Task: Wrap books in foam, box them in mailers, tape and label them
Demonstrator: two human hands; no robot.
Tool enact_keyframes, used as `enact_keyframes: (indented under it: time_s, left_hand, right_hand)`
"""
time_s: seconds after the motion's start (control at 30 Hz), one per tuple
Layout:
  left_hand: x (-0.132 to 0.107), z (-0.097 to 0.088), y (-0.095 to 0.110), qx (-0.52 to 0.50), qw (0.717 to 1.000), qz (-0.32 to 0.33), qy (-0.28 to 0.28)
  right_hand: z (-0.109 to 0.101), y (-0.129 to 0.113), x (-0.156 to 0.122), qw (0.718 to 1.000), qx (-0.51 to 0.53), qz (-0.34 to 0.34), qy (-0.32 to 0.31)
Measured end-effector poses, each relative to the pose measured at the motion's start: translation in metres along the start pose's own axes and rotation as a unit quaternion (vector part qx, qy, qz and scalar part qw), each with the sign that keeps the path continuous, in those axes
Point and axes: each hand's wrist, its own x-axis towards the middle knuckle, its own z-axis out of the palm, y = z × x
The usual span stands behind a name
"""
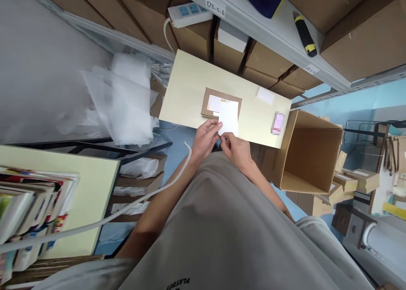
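Both hands meet at the near edge of a pale yellow table (pixel 187 87). Between thumb and fingers, my left hand (pixel 204 139) pinches the lower left corner of a white sheet of paper (pixel 229 117). At the sheet's bottom edge my right hand (pixel 237 149) is closed with thumb and finger pinched on it. Behind the paper lies a flat brown cardboard box (pixel 207 100) with a white label (pixel 214 102) on top; the sheet hides part of both.
A white slip (pixel 265 95) and a blurred pink item (pixel 278 123) lie on the table's right side. An open cardboard carton (pixel 312 154) stands to the right. Bubble wrap (pixel 131 99) hangs at left. Above are a shelf with a utility knife (pixel 305 34) and a power strip (pixel 189 14).
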Motion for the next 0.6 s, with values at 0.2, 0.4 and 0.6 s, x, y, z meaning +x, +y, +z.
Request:
enact_keyframes:
  time_s: [0.2,0.4,0.6]
  left_hand:
    - [0.002,-0.004,-0.001,0.064,0.997,0.03,0.016]
    - [0.004,-0.013,0.005,0.158,0.984,0.084,-0.006]
    - [-0.003,-0.016,0.01,0.188,0.971,0.124,-0.084]
  right_hand:
    - [0.001,0.002,-0.004,0.999,0.019,-0.008,-0.037]
    - [-0.034,0.011,0.012,0.985,0.027,0.005,0.169]
    - [-0.06,0.023,0.028,0.986,0.002,-0.021,0.167]
